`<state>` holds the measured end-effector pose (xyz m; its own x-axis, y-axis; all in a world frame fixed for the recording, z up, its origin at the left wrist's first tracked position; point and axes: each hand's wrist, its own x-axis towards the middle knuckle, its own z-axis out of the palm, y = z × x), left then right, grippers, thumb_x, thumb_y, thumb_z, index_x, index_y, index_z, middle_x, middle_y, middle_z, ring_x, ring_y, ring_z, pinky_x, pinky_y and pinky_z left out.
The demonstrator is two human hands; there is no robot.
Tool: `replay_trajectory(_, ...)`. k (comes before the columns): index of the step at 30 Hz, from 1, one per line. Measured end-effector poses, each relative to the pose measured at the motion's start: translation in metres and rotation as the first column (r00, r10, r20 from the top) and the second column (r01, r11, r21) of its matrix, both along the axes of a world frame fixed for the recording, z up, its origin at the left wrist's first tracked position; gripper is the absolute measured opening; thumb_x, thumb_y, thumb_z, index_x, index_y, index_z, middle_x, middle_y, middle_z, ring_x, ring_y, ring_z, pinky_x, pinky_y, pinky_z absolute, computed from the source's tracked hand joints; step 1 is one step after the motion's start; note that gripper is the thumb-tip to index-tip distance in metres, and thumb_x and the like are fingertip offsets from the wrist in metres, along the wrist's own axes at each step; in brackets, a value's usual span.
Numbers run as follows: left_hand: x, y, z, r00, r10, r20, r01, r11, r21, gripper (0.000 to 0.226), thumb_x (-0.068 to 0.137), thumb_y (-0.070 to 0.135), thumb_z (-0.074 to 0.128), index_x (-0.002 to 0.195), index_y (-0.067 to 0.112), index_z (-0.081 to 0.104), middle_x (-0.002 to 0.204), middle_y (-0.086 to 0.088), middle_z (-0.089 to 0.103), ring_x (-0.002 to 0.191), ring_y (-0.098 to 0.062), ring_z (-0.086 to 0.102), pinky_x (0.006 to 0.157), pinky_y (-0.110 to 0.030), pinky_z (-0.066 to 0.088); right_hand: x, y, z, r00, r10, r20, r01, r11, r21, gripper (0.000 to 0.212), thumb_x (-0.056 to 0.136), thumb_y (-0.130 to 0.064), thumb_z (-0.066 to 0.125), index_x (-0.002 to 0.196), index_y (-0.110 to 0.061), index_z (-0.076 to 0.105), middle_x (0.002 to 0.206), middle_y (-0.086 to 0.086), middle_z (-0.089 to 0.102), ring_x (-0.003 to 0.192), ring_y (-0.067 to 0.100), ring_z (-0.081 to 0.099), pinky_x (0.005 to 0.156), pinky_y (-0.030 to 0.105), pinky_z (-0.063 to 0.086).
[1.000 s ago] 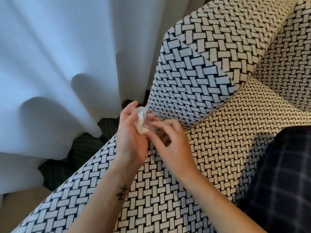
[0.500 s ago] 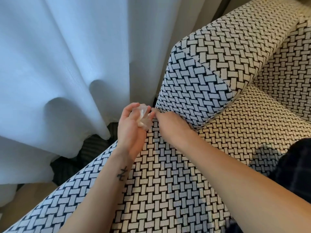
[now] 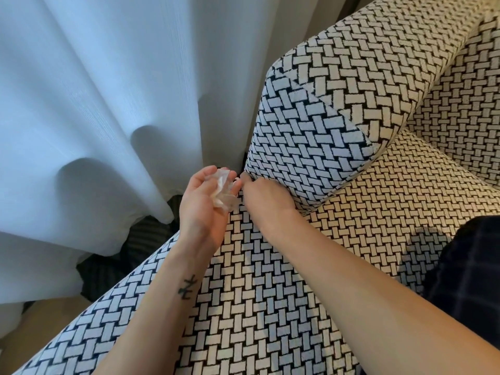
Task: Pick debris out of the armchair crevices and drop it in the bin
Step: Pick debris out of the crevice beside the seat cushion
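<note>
Head view, looking down over the front left corner of the armchair (image 3: 270, 320).

Surroundings: a white curtain (image 3: 94, 104) hangs in deep folds along the left and fills most of that side. Its hem rests on a dark striped cloth (image 3: 146, 234) that lies bunched against the chair's outer edge. A tan strip of floor (image 3: 46, 326) shows at the lower left. A dark checked garment (image 3: 470, 280) covers the seat's right edge and casts a shadow onto the weave.

The armrest (image 3: 338, 104) is a block in black-and-cream basketweave, and its end face stands directly behind both hands. The seat cushion (image 3: 365, 201) runs beneath it, and the backrest (image 3: 465, 109) is cut off at the upper right.

Left hand (image 3: 203, 212): palm up at the seat's edge, fingers curled loosely round a crumpled wrapper (image 3: 223, 192). The wrapper is clear to whitish and is held just off the armrest's front corner. A small tattoo (image 3: 186, 289) marks the forearm.

Right hand (image 3: 266, 197): back of the hand upward, pushed into the crevice where armrest meets seat, close beside the left fingertips. Its fingers are tucked under out of sight, so clenched or slack cannot be told, nor whether they hold anything.

Hard to make out: the inside of the crevice is wholly hidden by the right hand.
</note>
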<state>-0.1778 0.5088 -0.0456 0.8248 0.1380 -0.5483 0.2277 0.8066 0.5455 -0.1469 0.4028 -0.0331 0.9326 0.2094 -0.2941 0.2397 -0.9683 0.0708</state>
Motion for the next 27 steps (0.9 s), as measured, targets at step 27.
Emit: replay_trajectory(27,-0.006,0.005,0.008,1.000,0.028,0.008,-0.027,0.994,-0.104,0.044,0.087,-0.002,0.032,0.120,-0.003,0.060,0.127,-0.029,0.061,0.118,-0.042,0.065,0.097,-0.052,0.056,-0.005,0.000,-0.002,0.992,0.024,0.121,-0.014,0.996,-0.084,0.031,0.101,-0.002,0.042,0.129,-0.009,0.053,0.114,0.008,0.068,0.106,0.029,0.067,0.069,0.036,0.048)
